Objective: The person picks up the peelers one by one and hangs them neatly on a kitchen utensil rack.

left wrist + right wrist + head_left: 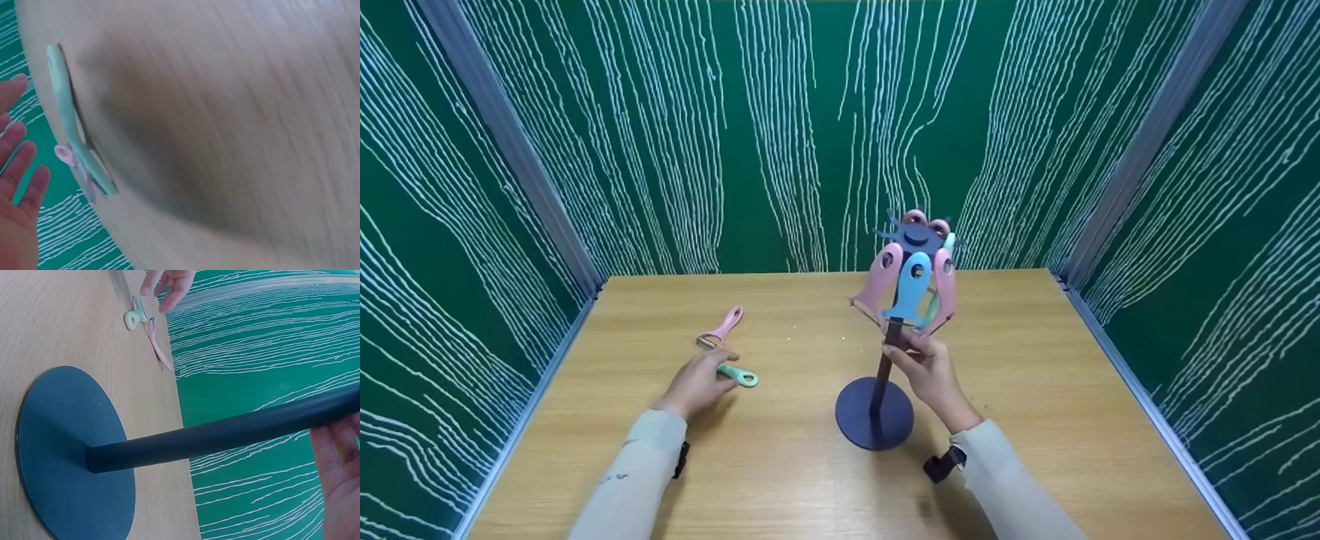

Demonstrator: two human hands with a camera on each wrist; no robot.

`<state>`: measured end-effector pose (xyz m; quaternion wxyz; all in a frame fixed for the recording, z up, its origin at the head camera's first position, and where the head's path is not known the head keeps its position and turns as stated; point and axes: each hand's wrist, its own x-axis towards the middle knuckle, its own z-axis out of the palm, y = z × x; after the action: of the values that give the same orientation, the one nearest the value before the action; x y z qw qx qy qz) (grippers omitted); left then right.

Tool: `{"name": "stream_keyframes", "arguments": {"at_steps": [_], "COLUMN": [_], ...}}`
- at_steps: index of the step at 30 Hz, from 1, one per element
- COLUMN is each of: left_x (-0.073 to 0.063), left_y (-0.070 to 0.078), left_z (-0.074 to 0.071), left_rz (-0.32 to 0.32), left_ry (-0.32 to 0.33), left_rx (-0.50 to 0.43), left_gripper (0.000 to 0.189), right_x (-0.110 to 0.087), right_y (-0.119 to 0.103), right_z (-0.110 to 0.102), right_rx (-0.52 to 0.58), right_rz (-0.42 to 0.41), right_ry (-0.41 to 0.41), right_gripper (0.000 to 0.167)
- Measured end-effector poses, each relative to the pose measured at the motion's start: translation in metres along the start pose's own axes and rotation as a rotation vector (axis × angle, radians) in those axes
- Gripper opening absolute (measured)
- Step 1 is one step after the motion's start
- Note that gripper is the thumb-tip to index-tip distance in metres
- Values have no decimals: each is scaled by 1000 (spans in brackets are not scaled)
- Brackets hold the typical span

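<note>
A mint-green peeler [741, 376] lies flat on the wooden table, partly covered in the head view by my left hand [701, 381]. That hand hovers over it with fingers spread and apart, as the left wrist view shows. Just beyond it lies a pink peeler [727, 324]. My right hand [930, 367] holds the pole [879, 386] of a dark rotating stand, thumb in front and fingers behind, just below the hanging utensils. On the stand's hooks hang a blue peeler [913, 289], pink peelers [877, 281] and a mint-green one [949, 241], partly hidden.
The stand's round dark base [859, 420] sits on the table [780, 480] right of the middle. Green walls with pale wavy lines [772, 135] rise behind and at both sides, with metal posts [1147, 142] at the corners.
</note>
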<state>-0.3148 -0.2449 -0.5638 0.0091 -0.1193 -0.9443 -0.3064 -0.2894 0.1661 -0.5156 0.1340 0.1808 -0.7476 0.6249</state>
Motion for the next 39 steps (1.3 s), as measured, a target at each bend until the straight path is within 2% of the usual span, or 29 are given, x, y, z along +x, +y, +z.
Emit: {"name": "stream_keyframes", "arguments": {"at_steps": [7,16,23,27,30,34,39], "left_x": [5,8,8,7,6,6,5], "left_y": [-6,-10,-6,-9,-11,-13,-13], "left_z": [9,19,18,18,18,16,13], "left_rz": [-41,-64,-73,-89,-102,-84,-59], "left_ry": [-29,-42,-48,-56,-61,-84,-130], "left_rx": [20,69,112,127,130,163,184], "left_gripper": [48,47,37,34,28,12,16], "right_x": [0,2,2,2,2,2,2], "right_y": [-1,1,1,0,1,1,2], "right_z": [0,4,4,3,4,4,4], "right_rx": [4,-12,-3,-1,-2,4,12], "right_rz": [-14,-86,-37,-14,-28,-62,-73], "right_ry": [7,40,52,51,47,48,50], "right_gripper": [27,18,21,23,22,22,21]}}
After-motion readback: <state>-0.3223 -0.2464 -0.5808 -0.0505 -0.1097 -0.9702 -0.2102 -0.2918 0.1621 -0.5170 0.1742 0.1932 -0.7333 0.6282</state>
